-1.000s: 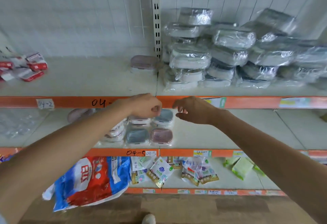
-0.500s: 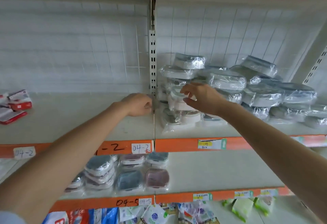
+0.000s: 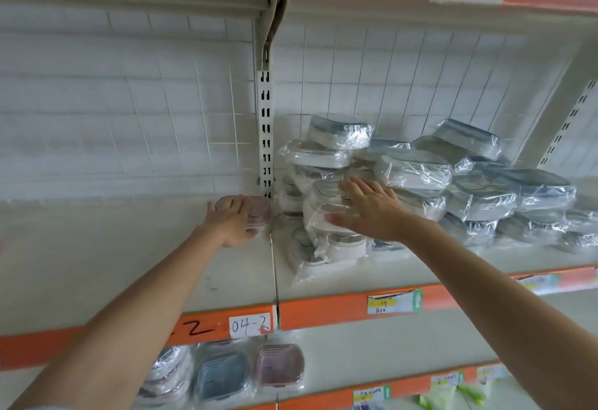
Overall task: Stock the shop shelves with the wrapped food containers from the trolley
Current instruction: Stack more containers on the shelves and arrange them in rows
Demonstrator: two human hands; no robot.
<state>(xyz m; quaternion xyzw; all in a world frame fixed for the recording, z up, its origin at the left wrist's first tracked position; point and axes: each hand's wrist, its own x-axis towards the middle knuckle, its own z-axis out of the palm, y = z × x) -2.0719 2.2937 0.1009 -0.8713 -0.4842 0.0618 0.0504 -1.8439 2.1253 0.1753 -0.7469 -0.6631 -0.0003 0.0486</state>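
Gripping pink container (image 3: pixel 250 212) with left hand (image 3: pixel 230 222), right hand (image 3: pixel 369 207) flat on wrapped stack (image 3: pixel 326 212); placing step, next pushing it snug against stack.

Glossy crinkled film (wrapped containers (image 3: pixel 414 170))

The left hand (image 3: pixel 233 222) is now closed round the pink container (image 3: pixel 250 210) beside the upright post, where it hovered before. The right hand (image 3: pixel 369 207) is now spread flat against the wrapped white container (image 3: pixel 326 212).
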